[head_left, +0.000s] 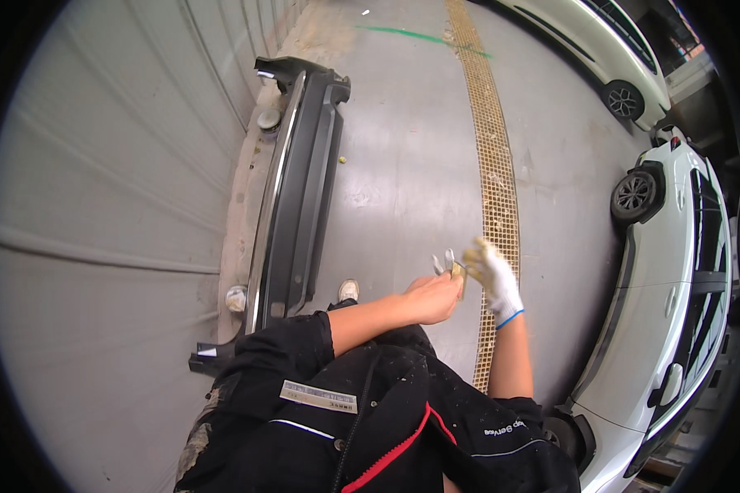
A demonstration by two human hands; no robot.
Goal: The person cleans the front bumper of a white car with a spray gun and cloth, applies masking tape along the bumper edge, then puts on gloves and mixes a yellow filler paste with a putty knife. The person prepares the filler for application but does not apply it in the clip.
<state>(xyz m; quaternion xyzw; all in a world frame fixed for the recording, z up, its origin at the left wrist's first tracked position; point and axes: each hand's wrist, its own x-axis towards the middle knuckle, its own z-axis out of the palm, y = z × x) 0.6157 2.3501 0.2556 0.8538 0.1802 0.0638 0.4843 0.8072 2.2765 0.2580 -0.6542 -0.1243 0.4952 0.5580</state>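
Observation:
My left hand (434,297) is bare and closed around a white work glove (450,263) with a yellowish palm; some of the glove's fingers stick up past my knuckles. Just to the right is my right hand (493,278), wearing a matching white glove with a yellowish coating and a blue cuff edge. Its fingers look apart and slightly blurred, close to the held glove. Whether they touch it I cannot tell.
A dark car bumper (300,197) with a bright strip lies along the grey wall sheet (123,181) at left. Two small containers, one a round tin (268,122), sit beside it. A floor grating (495,172) runs lengthwise. White cars (641,329) stand at right.

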